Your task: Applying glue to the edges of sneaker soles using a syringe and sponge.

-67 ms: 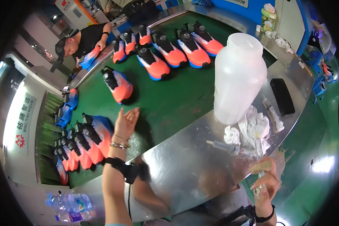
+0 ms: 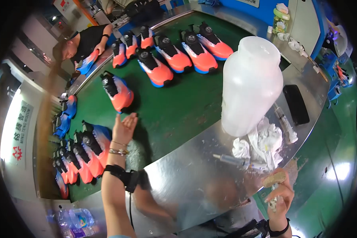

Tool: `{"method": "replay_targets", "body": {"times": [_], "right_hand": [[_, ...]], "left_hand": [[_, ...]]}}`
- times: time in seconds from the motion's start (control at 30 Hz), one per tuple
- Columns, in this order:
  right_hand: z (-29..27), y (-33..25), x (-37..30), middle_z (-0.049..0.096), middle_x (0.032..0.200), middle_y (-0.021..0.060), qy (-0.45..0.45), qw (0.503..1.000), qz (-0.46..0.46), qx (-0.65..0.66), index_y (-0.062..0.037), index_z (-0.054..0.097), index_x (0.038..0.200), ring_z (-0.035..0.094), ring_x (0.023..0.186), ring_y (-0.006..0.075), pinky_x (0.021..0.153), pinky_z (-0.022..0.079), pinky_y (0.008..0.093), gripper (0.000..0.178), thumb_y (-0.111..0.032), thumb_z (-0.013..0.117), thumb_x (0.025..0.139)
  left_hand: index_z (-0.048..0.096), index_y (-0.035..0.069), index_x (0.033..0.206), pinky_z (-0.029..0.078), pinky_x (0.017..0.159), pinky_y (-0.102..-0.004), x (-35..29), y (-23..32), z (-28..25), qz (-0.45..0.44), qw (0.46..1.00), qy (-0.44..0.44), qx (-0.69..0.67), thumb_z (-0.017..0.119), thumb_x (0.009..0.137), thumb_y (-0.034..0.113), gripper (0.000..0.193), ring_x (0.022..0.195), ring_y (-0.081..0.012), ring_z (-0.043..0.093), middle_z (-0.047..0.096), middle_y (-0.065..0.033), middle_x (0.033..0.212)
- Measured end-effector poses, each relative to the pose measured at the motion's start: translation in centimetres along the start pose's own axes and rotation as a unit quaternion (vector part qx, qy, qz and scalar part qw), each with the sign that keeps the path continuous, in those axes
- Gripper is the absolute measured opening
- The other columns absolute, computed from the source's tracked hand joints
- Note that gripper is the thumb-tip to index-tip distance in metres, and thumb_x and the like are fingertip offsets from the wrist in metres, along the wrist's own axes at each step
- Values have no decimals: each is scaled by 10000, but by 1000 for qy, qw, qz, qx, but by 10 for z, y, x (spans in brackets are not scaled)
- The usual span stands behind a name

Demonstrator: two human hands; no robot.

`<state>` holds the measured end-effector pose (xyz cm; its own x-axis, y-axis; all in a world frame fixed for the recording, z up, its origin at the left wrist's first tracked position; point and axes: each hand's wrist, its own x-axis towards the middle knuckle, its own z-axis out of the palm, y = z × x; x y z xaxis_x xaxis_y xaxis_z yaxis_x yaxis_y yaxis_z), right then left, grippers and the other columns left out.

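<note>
My left hand reaches over the green work surface, empty, its fingers stretched out. Just beyond the fingertips stands a single shoe, coral at the toe with a black collar and blue sole; I cannot tell whether they touch. Low on the right, my right hand is closed around a clear syringe, largely hidden by the fingers. A tan, rough-looking piece sits across the top of that grip; its kind is unclear. Near this hand, another syringe lies beside crumpled white tissue.
A large white plastic jug stands on the metal edge. Right of it lie another syringe and a black phone-like slab. Matching shoes line the far side and left side. Across the belt, a person handles a shoe.
The view has shifted slightly, so most things sit a little further left. The syringe tip above my right hand shows less clearly now. Both hands keep much the same pose.
</note>
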<state>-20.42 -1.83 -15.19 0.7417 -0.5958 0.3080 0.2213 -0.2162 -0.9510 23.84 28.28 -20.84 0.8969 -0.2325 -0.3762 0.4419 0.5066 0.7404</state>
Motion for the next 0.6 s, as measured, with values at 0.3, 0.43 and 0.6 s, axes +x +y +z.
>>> {"method": "replay_targets", "body": {"times": [0.3,0.43,0.6], "right_hand": [[-5,-14,-8,420,1039,219,89,984,105,117,-47,498,598,507,822,306,736,431,424,460,-448,441,815],[-13,-32,-12,426,1049,222,81,983,84,140,-39,492,598,507,830,303,762,418,430,470,-451,445,818],[-16,-28,-23,533,930,208,28,988,-15,152,-26,563,616,482,917,297,746,416,401,424,-350,439,860]], "left_hand": [[479,33,1176,428,959,-392,48,22,9,114,991,26,64,667,809,265,473,1089,-215,514,528,-88,1181],[514,59,1164,431,957,-411,-18,7,27,87,986,9,140,600,861,232,359,1109,-191,507,537,-68,1193],[406,5,1258,388,986,-336,-258,-30,13,33,992,-45,110,443,940,254,406,1133,-188,492,494,-86,1255]]}}
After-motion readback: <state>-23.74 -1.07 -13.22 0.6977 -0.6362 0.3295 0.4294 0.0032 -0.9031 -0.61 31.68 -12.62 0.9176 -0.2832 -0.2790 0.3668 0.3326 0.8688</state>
